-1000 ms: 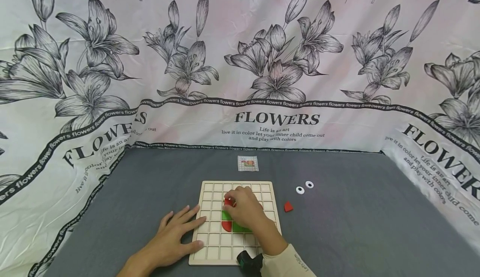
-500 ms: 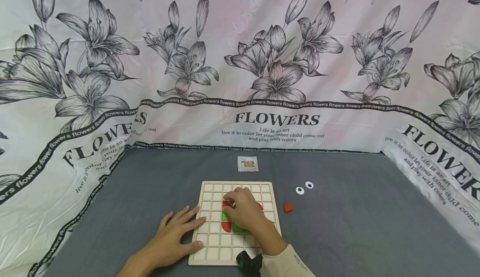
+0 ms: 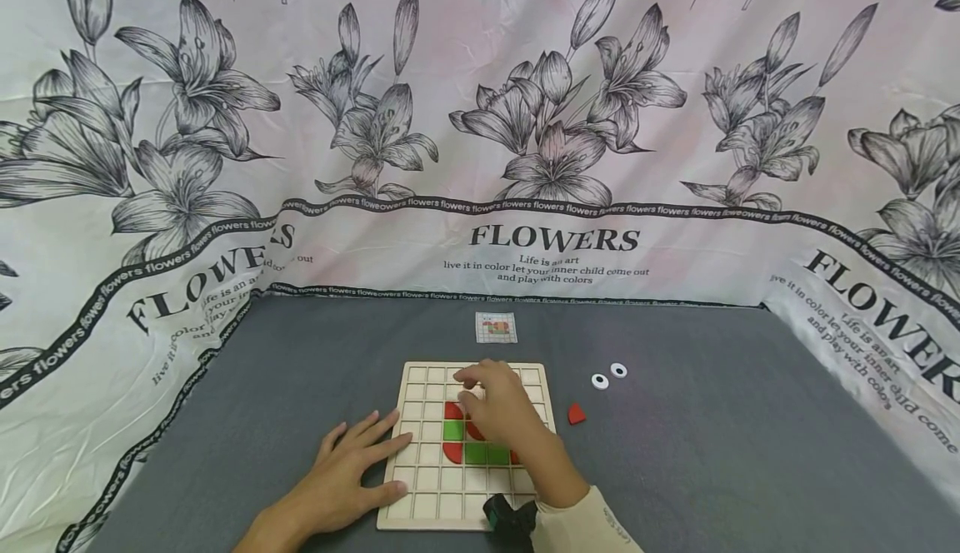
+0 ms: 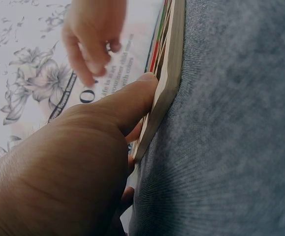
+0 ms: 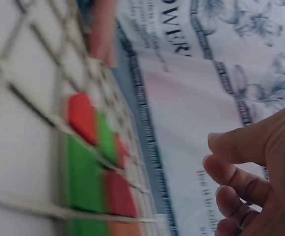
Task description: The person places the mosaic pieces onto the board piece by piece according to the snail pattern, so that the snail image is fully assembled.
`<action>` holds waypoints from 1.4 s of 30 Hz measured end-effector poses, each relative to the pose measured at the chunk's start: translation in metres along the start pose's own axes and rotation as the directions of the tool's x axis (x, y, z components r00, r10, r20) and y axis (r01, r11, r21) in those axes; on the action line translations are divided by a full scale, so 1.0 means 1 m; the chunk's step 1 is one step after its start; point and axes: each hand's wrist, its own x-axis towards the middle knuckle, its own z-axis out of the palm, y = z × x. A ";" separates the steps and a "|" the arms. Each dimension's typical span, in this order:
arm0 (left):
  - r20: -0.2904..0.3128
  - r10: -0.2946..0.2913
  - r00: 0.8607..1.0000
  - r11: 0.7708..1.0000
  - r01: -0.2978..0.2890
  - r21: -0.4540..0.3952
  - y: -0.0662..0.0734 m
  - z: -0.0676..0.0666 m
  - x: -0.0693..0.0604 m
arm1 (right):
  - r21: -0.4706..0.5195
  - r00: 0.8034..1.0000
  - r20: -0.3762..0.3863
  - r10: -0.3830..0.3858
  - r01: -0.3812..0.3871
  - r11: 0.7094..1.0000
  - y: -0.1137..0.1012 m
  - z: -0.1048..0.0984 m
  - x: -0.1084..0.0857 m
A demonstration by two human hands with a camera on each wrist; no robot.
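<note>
In the head view a wooden grid board (image 3: 427,480) lies on the table. My left hand (image 3: 341,474) rests at its left side with spread fingers; in the left wrist view the thumb (image 4: 137,96) touches the board's edge. Above the board hovers my right hand (image 3: 498,407), its thumb and index finger apart and holding nothing. Just left of it, a red piece (image 3: 453,410) sits in a cell, above a green square (image 3: 453,430) and a rounded red piece (image 3: 452,452). More green squares (image 3: 487,453) sit to the right. An orange piece (image 5: 125,229) shows in the right wrist view.
Right of the board lie a loose red piece (image 3: 576,413) and two white eye discs, one (image 3: 600,381) nearer than the other (image 3: 618,371). Behind the board is a small picture card (image 3: 496,327). A flower-printed curtain (image 3: 555,253) hangs around the table's back and sides.
My right hand has let go of the red piece, which now lies in its cell, and has risen slightly away to the right. My left hand has stayed put.
</note>
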 end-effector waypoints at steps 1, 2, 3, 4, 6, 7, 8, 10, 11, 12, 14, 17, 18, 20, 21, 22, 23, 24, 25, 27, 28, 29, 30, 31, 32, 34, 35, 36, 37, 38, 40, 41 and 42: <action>0.003 -0.001 1.000 1.000 0.001 -0.003 0.000 0.000 0.000 | 0.023 1.000 -0.013 -0.008 0.009 1.000 -0.002 -0.006 0.000; 0.005 -0.003 1.000 1.000 0.003 -0.005 0.000 -0.001 0.000 | 0.043 0.999 -0.027 -0.018 0.019 0.999 -0.003 -0.012 0.000; 0.007 -0.004 1.000 1.000 0.004 -0.008 -0.001 -0.001 0.000 | 0.059 0.998 -0.046 -0.033 0.035 0.998 -0.004 -0.018 0.000; 0.009 -0.005 1.000 1.000 0.005 -0.010 -0.001 -0.001 0.000 | 0.076 0.997 -0.062 -0.043 0.048 0.996 -0.005 -0.024 0.000; 0.011 -0.005 1.000 1.000 0.005 -0.012 -0.002 -0.001 -0.001 | 0.098 0.993 -0.096 -0.067 0.076 0.992 -0.006 -0.037 -0.001; 0.012 -0.005 1.000 1.000 0.005 -0.014 -0.002 -0.002 -0.001 | 0.102 0.990 -0.113 -0.080 0.092 0.991 -0.006 -0.043 -0.001; 0.012 -0.004 1.000 1.000 0.004 -0.015 -0.002 -0.002 -0.001 | 0.097 0.988 -0.127 -0.092 0.104 0.990 -0.006 -0.049 -0.002; 0.011 -0.002 1.000 1.000 0.002 -0.015 -0.003 -0.002 -0.001 | 0.093 0.982 -0.149 -0.112 0.127 0.988 -0.005 -0.061 -0.004; 0.009 -0.002 1.000 1.000 0.002 -0.015 -0.003 -0.002 -0.001 | 0.094 0.980 -0.158 -0.123 0.139 0.986 -0.004 -0.067 -0.005; 0.008 -0.001 1.000 1.000 0.001 -0.015 -0.003 -0.002 -0.001 | 0.090 0.978 -0.164 -0.132 0.148 0.985 -0.002 -0.072 -0.006; 0.003 0.001 1.000 1.000 -0.001 -0.011 -0.003 -0.002 -0.001 | 0.089 0.974 -0.168 -0.151 0.168 0.982 0.003 -0.082 -0.009; 0.004 0.004 1.000 1.000 -0.004 -0.006 -0.003 -0.001 0.000 | 0.086 0.971 -0.159 -0.181 0.196 0.977 0.016 -0.095 -0.015; 0.006 0.007 1.000 1.000 -0.007 -0.006 -0.003 0.000 0.000 | 0.086 0.970 -0.155 -0.189 0.204 0.975 0.021 -0.098 -0.018; 0.008 0.011 1.000 1.000 -0.011 -0.005 -0.003 0.001 0.000 | 0.084 0.965 -0.151 -0.214 0.228 0.970 0.031 -0.106 -0.023; 0.010 0.011 1.000 1.000 -0.011 -0.006 -0.003 0.001 0.000 | 0.079 0.965 -0.147 -0.219 0.232 0.969 0.035 -0.109 -0.026; 0.011 0.011 1.000 1.000 -0.011 -0.005 -0.003 0.001 0.000 | 0.073 0.961 -0.147 -0.232 0.245 0.967 0.039 -0.112 -0.029; 0.011 0.011 1.000 1.000 -0.011 -0.004 -0.003 0.001 0.000 | 0.066 0.958 -0.148 -0.244 0.256 0.964 0.044 -0.115 -0.032; 0.012 0.009 1.000 1.000 -0.009 -0.004 -0.003 0.001 0.001 | 0.061 0.958 -0.147 -0.247 0.258 0.964 0.045 -0.118 -0.034; 0.012 0.006 1.000 1.000 -0.006 -0.003 -0.003 0.001 0.001 | 0.060 0.956 -0.146 -0.254 0.265 0.962 0.046 -0.121 -0.037; 0.015 0.002 1.000 1.000 -0.002 -0.002 -0.002 0.001 0.001 | 0.061 0.955 -0.135 -0.264 0.274 0.960 0.046 -0.127 -0.042; 0.017 0.000 1.000 1.000 0.000 -0.003 -0.002 0.001 0.001 | 0.066 0.953 -0.131 -0.272 0.282 0.957 0.046 -0.129 -0.044; 0.018 -0.002 1.000 1.000 0.002 -0.003 -0.002 0.001 0.001 | 0.074 0.954 -0.124 -0.272 0.283 0.956 0.046 -0.131 -0.046; 0.019 -0.004 1.000 1.000 0.004 -0.004 -0.003 0.001 0.001 | 0.083 0.956 -0.113 -0.271 0.281 0.956 0.046 -0.133 -0.048; 0.020 -0.005 1.000 1.000 0.005 -0.005 -0.003 0.001 0.000 | 0.091 0.956 -0.102 -0.276 0.285 0.954 0.049 -0.134 -0.049; 0.019 -0.006 1.000 1.000 0.006 -0.006 -0.003 0.000 0.000 | 0.092 0.957 -0.090 -0.275 0.283 0.955 0.053 -0.135 -0.051; 0.017 -0.007 1.000 1.000 0.007 -0.005 -0.002 0.000 0.000 | 0.100 0.965 -0.065 -0.253 0.258 0.961 0.064 -0.133 -0.054; 0.015 -0.007 1.000 1.000 0.007 -0.005 -0.002 0.000 0.000 | 0.101 0.971 -0.049 -0.235 0.239 0.966 0.070 -0.131 -0.055; 0.014 -0.006 1.000 1.000 0.006 -0.005 -0.002 0.000 -0.001 | 0.103 0.975 -0.034 -0.220 0.223 0.969 0.078 -0.129 -0.057; 0.013 -0.005 1.000 1.000 0.005 -0.005 -0.002 0.000 -0.001 | 0.102 0.978 -0.023 -0.205 0.206 0.973 0.086 -0.127 -0.058; 0.014 -0.005 1.000 1.000 0.005 -0.006 -0.002 0.000 -0.001 | 0.104 0.981 -0.011 -0.194 0.194 0.976 0.094 -0.124 -0.059; 0.015 -0.005 1.000 1.000 0.005 -0.012 -0.001 0.000 0.000 | 0.115 0.983 0.008 -0.183 0.181 0.977 0.109 -0.118 -0.060; 0.016 -0.005 1.000 1.000 0.006 -0.015 -0.001 0.000 0.000 | 0.118 0.982 0.014 -0.187 0.184 0.976 0.116 -0.116 -0.060; 0.017 -0.005 1.000 1.000 0.005 -0.018 -0.002 0.000 0.000 | 0.122 0.981 0.022 -0.193 0.189 0.974 0.121 -0.114 -0.060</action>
